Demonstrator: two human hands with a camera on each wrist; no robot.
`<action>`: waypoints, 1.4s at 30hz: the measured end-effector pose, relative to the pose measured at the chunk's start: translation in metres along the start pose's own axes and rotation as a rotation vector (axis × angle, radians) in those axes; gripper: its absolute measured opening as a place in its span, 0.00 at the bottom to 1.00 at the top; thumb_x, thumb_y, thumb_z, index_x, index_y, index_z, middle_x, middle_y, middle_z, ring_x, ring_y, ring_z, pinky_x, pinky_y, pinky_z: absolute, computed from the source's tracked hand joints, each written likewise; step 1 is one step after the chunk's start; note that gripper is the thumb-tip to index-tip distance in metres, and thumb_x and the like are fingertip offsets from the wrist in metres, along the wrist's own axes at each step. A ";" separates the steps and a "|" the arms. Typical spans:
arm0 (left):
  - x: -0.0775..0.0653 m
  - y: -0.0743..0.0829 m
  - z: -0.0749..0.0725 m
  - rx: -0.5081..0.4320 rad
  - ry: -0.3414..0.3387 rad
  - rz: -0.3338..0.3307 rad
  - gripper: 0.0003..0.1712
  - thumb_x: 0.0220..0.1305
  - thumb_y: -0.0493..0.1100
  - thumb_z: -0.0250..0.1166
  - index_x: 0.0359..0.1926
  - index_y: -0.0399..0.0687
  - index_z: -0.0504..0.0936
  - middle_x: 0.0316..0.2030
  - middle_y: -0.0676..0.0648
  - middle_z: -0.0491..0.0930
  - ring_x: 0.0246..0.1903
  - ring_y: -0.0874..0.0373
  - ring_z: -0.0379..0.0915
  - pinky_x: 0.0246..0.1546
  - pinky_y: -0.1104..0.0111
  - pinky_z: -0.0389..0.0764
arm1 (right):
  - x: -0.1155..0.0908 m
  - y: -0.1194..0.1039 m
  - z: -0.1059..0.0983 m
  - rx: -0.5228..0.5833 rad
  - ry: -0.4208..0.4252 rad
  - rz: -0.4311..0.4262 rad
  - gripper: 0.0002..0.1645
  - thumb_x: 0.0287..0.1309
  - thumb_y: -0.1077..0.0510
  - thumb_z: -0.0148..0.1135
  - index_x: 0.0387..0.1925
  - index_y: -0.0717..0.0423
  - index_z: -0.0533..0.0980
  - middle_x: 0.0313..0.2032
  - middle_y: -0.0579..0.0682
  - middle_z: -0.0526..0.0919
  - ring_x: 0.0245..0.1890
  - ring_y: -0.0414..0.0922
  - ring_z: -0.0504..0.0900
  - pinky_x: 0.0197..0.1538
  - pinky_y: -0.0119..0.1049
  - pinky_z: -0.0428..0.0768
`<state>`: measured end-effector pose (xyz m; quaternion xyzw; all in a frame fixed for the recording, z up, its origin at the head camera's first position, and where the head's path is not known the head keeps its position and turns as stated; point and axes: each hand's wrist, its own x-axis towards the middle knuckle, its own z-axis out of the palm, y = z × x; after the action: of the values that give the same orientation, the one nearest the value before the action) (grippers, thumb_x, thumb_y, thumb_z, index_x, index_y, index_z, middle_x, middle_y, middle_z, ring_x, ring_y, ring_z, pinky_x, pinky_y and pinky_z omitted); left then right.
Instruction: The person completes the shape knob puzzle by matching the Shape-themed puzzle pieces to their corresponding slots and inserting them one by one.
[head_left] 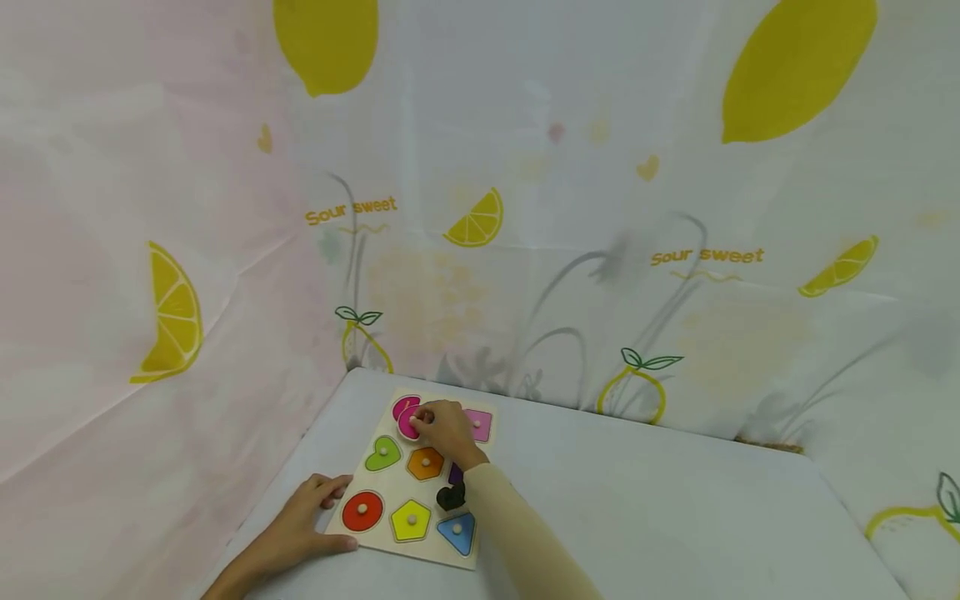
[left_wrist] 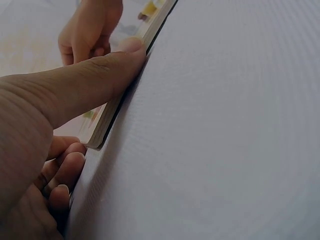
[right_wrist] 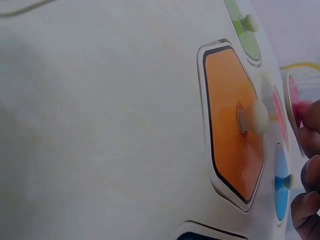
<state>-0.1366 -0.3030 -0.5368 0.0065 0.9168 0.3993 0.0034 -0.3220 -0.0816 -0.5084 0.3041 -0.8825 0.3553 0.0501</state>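
A wooden knob puzzle board [head_left: 378,481] lies on the white table. My right hand [head_left: 448,432] pinches a magenta rounded piece [head_left: 406,423] by its knob, over the board's far left corner. A matching magenta recess [head_left: 405,406] shows partly from behind the piece. In the right wrist view the magenta piece [right_wrist: 293,92] stands tilted and apart from the board, fingertips at its knob. My left hand [head_left: 296,523] holds the board's near left corner, thumb along the front edge and curled fingers by the left side; the left wrist view shows this thumb [left_wrist: 95,80] against the edge.
Seated in the board are a green heart [head_left: 383,452], orange hexagon [head_left: 425,463], red circle [head_left: 362,511], yellow pentagon [head_left: 410,521], blue triangle [head_left: 458,533] and pink rectangle [head_left: 480,425]. A small black object [head_left: 452,497] is beside the right wrist. Lemon-print cloth [head_left: 555,317] walls the table's back and left.
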 end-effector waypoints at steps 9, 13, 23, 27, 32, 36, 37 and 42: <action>0.001 -0.002 -0.001 -0.013 0.001 0.038 0.56 0.41 0.57 0.86 0.69 0.42 0.74 0.47 0.51 0.69 0.47 0.58 0.63 0.52 0.66 0.70 | 0.005 -0.002 0.003 -0.052 -0.014 0.007 0.09 0.67 0.51 0.69 0.36 0.50 0.87 0.24 0.38 0.77 0.24 0.34 0.70 0.29 0.27 0.70; 0.001 -0.002 -0.001 -0.008 -0.010 0.010 0.56 0.40 0.58 0.86 0.70 0.42 0.73 0.47 0.52 0.68 0.48 0.58 0.63 0.53 0.65 0.70 | 0.005 -0.002 0.008 -0.087 -0.023 0.028 0.09 0.67 0.51 0.69 0.36 0.50 0.88 0.22 0.38 0.76 0.24 0.35 0.70 0.29 0.27 0.71; 0.001 0.000 -0.002 -0.018 0.001 -0.003 0.56 0.39 0.57 0.86 0.69 0.43 0.74 0.47 0.52 0.69 0.48 0.56 0.63 0.52 0.65 0.71 | 0.014 -0.005 0.016 -0.133 -0.020 0.069 0.08 0.67 0.50 0.69 0.36 0.48 0.87 0.24 0.40 0.78 0.24 0.37 0.72 0.28 0.28 0.72; 0.000 0.001 -0.001 -0.023 0.002 -0.005 0.56 0.39 0.57 0.86 0.69 0.43 0.74 0.47 0.52 0.69 0.48 0.56 0.63 0.51 0.66 0.71 | 0.017 -0.008 0.016 -0.159 -0.016 0.089 0.08 0.67 0.50 0.69 0.36 0.49 0.87 0.24 0.40 0.79 0.24 0.38 0.73 0.28 0.29 0.71; -0.002 0.003 -0.002 -0.048 0.001 -0.041 0.56 0.38 0.55 0.87 0.69 0.43 0.75 0.46 0.51 0.69 0.48 0.55 0.63 0.51 0.64 0.72 | 0.025 -0.012 0.018 -0.234 0.004 0.114 0.09 0.67 0.48 0.69 0.36 0.47 0.87 0.24 0.42 0.80 0.23 0.41 0.72 0.26 0.32 0.71; -0.001 0.004 -0.001 -0.044 -0.002 -0.071 0.57 0.36 0.57 0.87 0.69 0.45 0.75 0.47 0.51 0.70 0.49 0.55 0.64 0.51 0.63 0.73 | 0.032 -0.011 0.021 -0.280 0.026 0.125 0.08 0.66 0.47 0.69 0.38 0.45 0.89 0.30 0.43 0.85 0.25 0.42 0.76 0.29 0.34 0.75; -0.001 0.003 -0.001 -0.043 -0.001 -0.078 0.57 0.36 0.57 0.87 0.69 0.46 0.75 0.47 0.51 0.70 0.49 0.55 0.64 0.51 0.63 0.73 | 0.033 -0.010 0.022 -0.286 0.031 0.126 0.09 0.66 0.47 0.69 0.39 0.45 0.89 0.31 0.43 0.86 0.26 0.43 0.77 0.29 0.35 0.77; 0.001 -0.001 0.001 -0.060 -0.009 -0.064 0.57 0.37 0.57 0.87 0.70 0.47 0.74 0.47 0.50 0.69 0.50 0.54 0.63 0.51 0.62 0.72 | 0.038 -0.008 0.025 -0.286 0.035 0.145 0.10 0.66 0.47 0.70 0.41 0.45 0.89 0.35 0.46 0.88 0.29 0.44 0.81 0.32 0.37 0.79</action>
<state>-0.1377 -0.3029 -0.5376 -0.0213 0.9041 0.4263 0.0203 -0.3451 -0.1214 -0.5111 0.2234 -0.9426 0.2340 0.0824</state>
